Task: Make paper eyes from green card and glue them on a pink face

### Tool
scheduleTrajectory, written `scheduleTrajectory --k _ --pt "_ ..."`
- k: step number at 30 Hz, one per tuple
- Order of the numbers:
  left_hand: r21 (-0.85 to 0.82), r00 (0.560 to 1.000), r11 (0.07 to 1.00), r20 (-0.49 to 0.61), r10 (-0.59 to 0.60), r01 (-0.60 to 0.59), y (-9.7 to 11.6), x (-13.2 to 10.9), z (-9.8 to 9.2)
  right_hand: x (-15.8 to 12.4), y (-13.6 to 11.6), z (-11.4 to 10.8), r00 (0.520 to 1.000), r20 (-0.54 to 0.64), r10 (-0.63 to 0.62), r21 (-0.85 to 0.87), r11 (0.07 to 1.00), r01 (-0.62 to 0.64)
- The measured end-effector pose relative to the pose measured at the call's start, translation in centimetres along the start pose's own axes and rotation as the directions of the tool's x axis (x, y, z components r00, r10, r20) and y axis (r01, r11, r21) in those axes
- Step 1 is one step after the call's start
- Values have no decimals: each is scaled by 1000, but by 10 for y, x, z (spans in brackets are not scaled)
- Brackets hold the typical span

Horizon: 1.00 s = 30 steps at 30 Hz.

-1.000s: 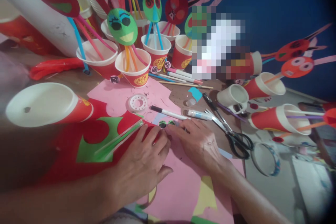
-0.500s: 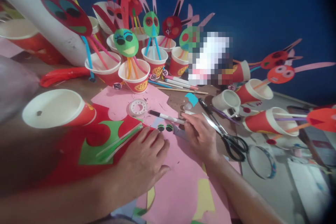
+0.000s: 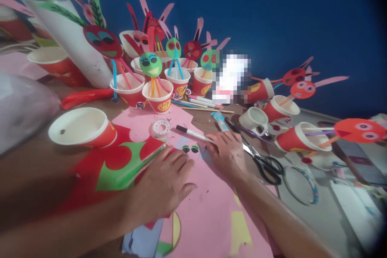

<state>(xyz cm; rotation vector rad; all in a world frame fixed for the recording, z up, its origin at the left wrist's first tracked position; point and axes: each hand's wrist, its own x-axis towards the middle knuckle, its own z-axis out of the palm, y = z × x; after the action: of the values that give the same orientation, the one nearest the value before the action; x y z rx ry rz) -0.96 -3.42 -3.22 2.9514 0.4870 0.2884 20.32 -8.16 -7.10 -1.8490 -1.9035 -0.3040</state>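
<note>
My left hand (image 3: 169, 181) lies palm down with fingers stretched on the pink paper (image 3: 208, 209), its fingertips beside a paper piece with two drawn dark eyes (image 3: 190, 149). My right hand (image 3: 227, 155) is closed, its fingers bent around the near end of a small light-blue and white tube (image 3: 223, 125); its fingertips are partly hidden. A white marker with a black cap (image 3: 193, 134) reaches under the right hand's fingers. Black-handled scissors (image 3: 267, 167) lie to the right of that hand. Green strips in a clear sleeve (image 3: 142, 165) rest by my left hand.
A white tape roll (image 3: 161, 127) sits ahead. Paper cups with paper-faced puppets, such as one with a green face (image 3: 151, 64), stand along the back. An unfilled cup (image 3: 80, 127) lies left, a white mug (image 3: 253, 121) right. A patterned hoop (image 3: 300, 185) lies at the right.
My right hand has turned more palm down and shifted slightly up; the blue-and-white tube now shows beyond its fingers. My left hand stays nearly still. The whole view has shifted a little.
</note>
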Motion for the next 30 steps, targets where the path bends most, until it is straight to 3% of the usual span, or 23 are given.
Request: scheduleTrajectory --k 7,12,18,24,27,30 --pt "48 990 998 -132 45 -39 2 4 9 -1 4 2 998 -52 45 46 998 -43" --pt "-89 977 995 -214 23 -43 -7 4 15 -4 4 -2 993 -69 100 75 993 -95" --pt "-201 910 974 -415 14 -106 -30 2 7 -4 6 -4 986 -96 134 124 985 -122" --pt "-340 903 935 -426 -60 -98 -42 5 2 -8 4 -7 992 -105 66 173 984 -47" --pt "-347 875 938 -458 -158 -12 -42 6 -2 -9 -1 -12 994 -114 -8 210 977 32" --pt "-363 837 915 -433 -335 178 -45 1 -8 -9 -7 -17 986 -100 -136 264 951 159"
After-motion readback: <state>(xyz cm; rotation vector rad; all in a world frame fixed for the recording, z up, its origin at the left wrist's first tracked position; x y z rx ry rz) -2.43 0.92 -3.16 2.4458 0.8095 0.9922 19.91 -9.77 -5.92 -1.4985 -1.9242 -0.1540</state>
